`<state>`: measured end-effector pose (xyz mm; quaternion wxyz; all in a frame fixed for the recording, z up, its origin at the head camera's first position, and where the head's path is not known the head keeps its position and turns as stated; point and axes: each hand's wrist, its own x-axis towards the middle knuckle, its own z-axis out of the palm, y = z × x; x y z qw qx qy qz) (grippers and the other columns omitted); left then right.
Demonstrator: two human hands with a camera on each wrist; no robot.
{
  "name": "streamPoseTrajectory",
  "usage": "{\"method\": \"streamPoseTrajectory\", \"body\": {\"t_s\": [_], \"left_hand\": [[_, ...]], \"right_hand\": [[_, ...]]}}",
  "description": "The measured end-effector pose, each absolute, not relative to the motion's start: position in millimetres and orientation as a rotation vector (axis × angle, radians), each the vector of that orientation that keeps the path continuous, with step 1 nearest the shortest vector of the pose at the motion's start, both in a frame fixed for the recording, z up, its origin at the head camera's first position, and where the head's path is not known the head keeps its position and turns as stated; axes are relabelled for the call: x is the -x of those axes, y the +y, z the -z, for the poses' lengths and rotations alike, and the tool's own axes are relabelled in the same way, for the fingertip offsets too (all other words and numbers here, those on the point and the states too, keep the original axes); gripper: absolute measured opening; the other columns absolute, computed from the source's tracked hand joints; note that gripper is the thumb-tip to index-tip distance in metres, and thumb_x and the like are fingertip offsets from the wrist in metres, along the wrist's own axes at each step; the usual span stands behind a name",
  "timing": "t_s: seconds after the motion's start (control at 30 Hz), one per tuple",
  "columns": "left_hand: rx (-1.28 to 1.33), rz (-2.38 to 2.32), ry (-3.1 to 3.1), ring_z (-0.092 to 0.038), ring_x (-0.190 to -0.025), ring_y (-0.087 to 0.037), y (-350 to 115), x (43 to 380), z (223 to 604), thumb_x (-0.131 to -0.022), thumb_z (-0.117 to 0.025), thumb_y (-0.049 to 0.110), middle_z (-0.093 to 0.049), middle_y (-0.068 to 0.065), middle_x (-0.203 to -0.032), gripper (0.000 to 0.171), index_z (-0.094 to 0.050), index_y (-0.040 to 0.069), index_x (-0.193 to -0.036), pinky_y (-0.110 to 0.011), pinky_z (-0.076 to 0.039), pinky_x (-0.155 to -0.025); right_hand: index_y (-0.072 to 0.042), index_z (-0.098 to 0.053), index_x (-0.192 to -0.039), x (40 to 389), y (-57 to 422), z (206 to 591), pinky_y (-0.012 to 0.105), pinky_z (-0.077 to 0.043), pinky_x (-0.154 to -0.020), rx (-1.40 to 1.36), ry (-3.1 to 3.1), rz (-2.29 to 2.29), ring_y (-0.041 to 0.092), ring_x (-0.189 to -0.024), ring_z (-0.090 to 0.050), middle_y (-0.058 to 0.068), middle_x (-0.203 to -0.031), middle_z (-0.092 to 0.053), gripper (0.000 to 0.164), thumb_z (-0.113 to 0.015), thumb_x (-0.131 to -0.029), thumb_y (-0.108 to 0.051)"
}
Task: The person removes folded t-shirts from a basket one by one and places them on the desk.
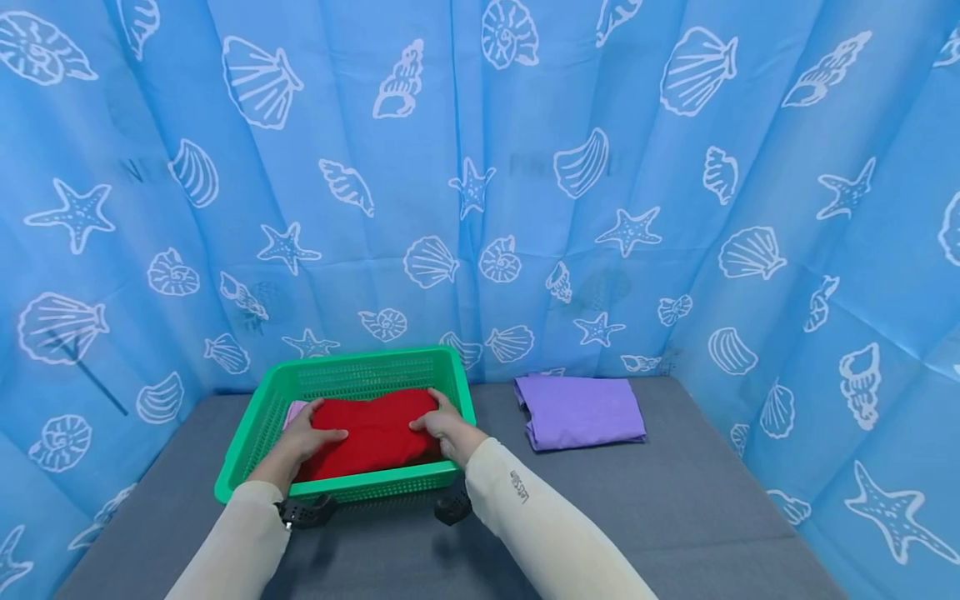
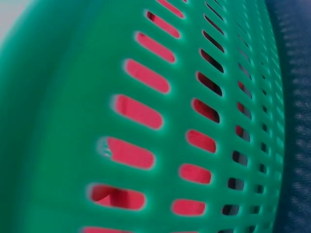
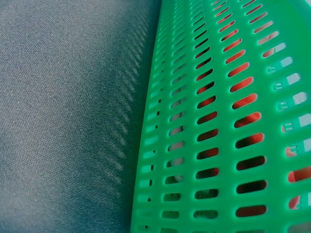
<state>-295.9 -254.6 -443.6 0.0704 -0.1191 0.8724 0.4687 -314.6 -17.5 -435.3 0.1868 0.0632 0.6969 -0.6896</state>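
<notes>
We hold the red cloth inside the green basket, its long axis running left to right — our left hand grips one end, our right hand the other, neither nearer.

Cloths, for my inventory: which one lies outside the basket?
The purple cloth, on the grey table right of the green basket; the red cloth and pink cloth are inside it.
</notes>
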Motion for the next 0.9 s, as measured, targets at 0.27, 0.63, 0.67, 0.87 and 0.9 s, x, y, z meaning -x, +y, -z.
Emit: {"method": "streamPoseTrajectory", "body": {"t_s": [0.27, 0.63, 0.67, 0.87, 0.9], "left_hand": [[0.366, -1.500, 2.540, -0.025, -0.133, -0.050, -257.1, 293.2, 442.4, -0.088, -0.071, 0.019, -0.019, -0.033, -0.151, 0.091, -0.012, 0.004, -0.157, -0.062, -0.033, -0.107], [0.377, -1.566, 2.391, -0.033, -0.126, -0.049, -256.3, 291.8, 440.1, -0.086, -0.076, 0.020, -0.020, -0.032, -0.148, 0.092, -0.019, 0.009, -0.157, -0.050, -0.050, -0.094], [0.380, -1.562, 2.388, -0.034, -0.125, -0.048, -256.2, 291.7, 440.0, -0.086, -0.076, 0.020, -0.021, -0.032, -0.147, 0.091, -0.020, 0.009, -0.157, -0.050, -0.051, -0.093], [0.387, -1.537, 2.416, -0.044, -0.117, -0.045, -256.4, 291.1, 439.3, -0.086, -0.076, 0.018, -0.026, -0.032, -0.144, 0.089, -0.023, 0.008, -0.156, -0.048, -0.052, -0.089], [0.382, -1.529, 2.425, -0.043, -0.118, -0.045, -256.6, 291.3, 439.3, -0.086, -0.076, 0.018, -0.025, -0.032, -0.145, 0.089, -0.023, 0.008, -0.156, -0.048, -0.051, -0.090]], "right_hand": [[-0.017, -0.031, -0.155, 316.4, -17.7, 437.7, 0.039, -0.054, -0.079, -0.169, 1.937, 1.954, 0.038, -0.120, -0.048, 0.023, -0.150, -0.034, 0.079, -0.064, -0.087, 0.006], [-0.018, -0.034, -0.153, 316.4, -17.7, 438.0, 0.038, -0.054, -0.076, -0.167, 1.925, 1.976, 0.038, -0.121, -0.048, 0.022, -0.150, -0.035, 0.077, -0.063, -0.087, 0.008], [-0.018, -0.035, -0.153, 316.4, -17.6, 438.2, 0.038, -0.054, -0.076, -0.166, 1.922, 1.977, 0.038, -0.121, -0.049, 0.022, -0.149, -0.036, 0.076, -0.062, -0.087, 0.008], [-0.020, -0.040, -0.151, 316.6, -17.3, 439.0, 0.035, -0.055, -0.069, -0.163, 1.913, 1.981, 0.035, -0.114, -0.054, 0.021, -0.147, -0.039, 0.074, -0.063, -0.086, 0.008], [-0.020, -0.040, -0.151, 316.5, -17.2, 439.0, 0.034, -0.054, -0.068, -0.163, 1.913, 1.981, 0.034, -0.113, -0.054, 0.021, -0.147, -0.039, 0.074, -0.063, -0.087, 0.008]]}}
